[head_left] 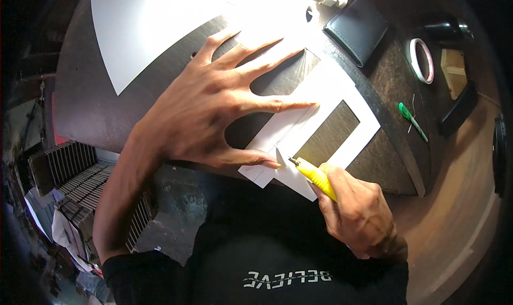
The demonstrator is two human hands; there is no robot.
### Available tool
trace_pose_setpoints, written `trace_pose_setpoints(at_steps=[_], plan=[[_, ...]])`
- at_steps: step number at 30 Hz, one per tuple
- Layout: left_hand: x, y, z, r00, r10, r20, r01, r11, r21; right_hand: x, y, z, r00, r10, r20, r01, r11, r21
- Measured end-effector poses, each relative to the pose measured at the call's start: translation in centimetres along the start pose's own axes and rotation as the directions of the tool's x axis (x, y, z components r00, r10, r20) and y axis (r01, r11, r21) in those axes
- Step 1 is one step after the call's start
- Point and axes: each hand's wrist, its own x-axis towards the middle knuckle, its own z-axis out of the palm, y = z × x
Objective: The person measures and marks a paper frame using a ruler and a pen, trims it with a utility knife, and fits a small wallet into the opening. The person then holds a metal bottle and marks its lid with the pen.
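My right hand [360, 211] grips a yellow craft knife [316, 178] from the right. The knife's tip points up and left over a white card [368, 124], close to my left thumb. A rectangular window is cut through this card, and the dark surface shows in it. Thin ruled lines run along the card's left strip. With fingers spread wide, my left hand [216, 102] lies palm down; its index fingertip and thumb rest on the card. Glare washes out the area beyond the fingertips, and whether the blade touches the card I cannot tell.
The dark work surface [385, 168] has a curved edge. A large white sheet [144, 32] lies at the far left. On the right are a black wallet [357, 29], a tape roll [413, 59], a green pen [407, 112] and a wooden block [454, 72]. Slatted racks [85, 182] stand lower left.
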Motion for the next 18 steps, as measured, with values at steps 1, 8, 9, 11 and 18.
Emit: trace_pose_setpoints(at_steps=[1,8,9,11,18], plan=[[0.1,0.0,0.0,1.0,0.004,0.009,-0.004,1.0,0.004,0.0,-0.1,0.0,1.0,0.018,0.012,-0.018,1.0,-0.02],[0.1,0.4,-0.3,0.998,-0.011,0.067,0.012,1.0,-0.015,0.4,-1.4,-0.3,0.988,0.1,0.116,-0.077,0.98,-0.183],[0.1,0.5,-0.5,0.997,-0.031,0.067,0.031,1.0,0.004,0.6,-1.6,-0.5,0.988,0.107,0.114,-0.081,0.974,-0.211],[0.1,0.6,-0.7,0.996,-0.048,0.073,0.047,0.999,0.022,0.8,-1.8,-0.6,0.987,0.117,0.111,-0.088,0.968,-0.234],[0.4,0.3,-0.5,0.997,-0.049,0.051,0.045,0.995,0.091,-0.1,-1.2,-1.0,0.986,0.118,0.12,-0.077,0.95,-0.303]])
